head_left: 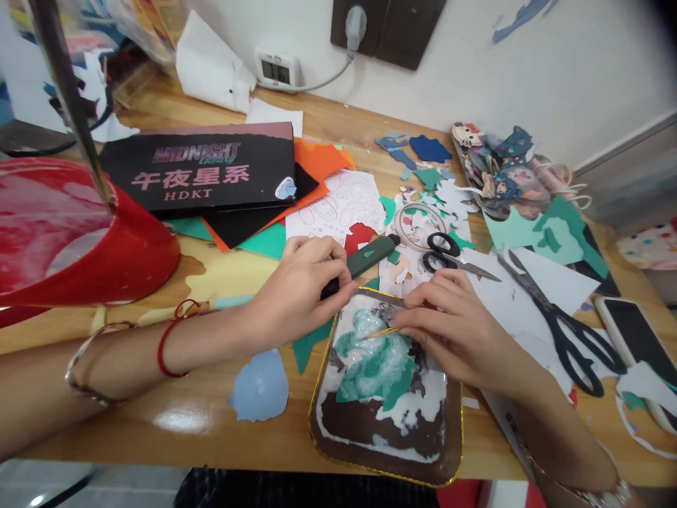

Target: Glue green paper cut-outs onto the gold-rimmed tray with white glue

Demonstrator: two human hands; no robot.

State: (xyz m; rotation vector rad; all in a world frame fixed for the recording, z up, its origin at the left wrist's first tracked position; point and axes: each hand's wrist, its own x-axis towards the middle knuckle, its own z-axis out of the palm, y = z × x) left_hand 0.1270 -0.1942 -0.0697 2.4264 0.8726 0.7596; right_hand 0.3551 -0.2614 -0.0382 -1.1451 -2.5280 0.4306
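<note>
My left hand [304, 300] is closed around the black end of a dark green tool [373, 255], which looks like a utility knife; part of it is hidden by the fingers. Between the fingertips of my right hand [460, 324] is a thin yellowish stick [381, 332], its tip touching the green paper shape [378, 374]. That shape is wet-looking, coated with whitish, bubbly liquid. It lies in a brown tray with a gold rim [460, 430], among white torn-looking patches. A light blue paper piece [259, 386] rests left of the tray.
Small scissors [449, 254] and large black scissors [565, 328] lie to the right, near a phone [637, 339]. A tape ring [399, 229] sits among paper scraps. At left stand a red container [153, 247] and a black box [211, 169]. A clock [276, 70] is by the wall.
</note>
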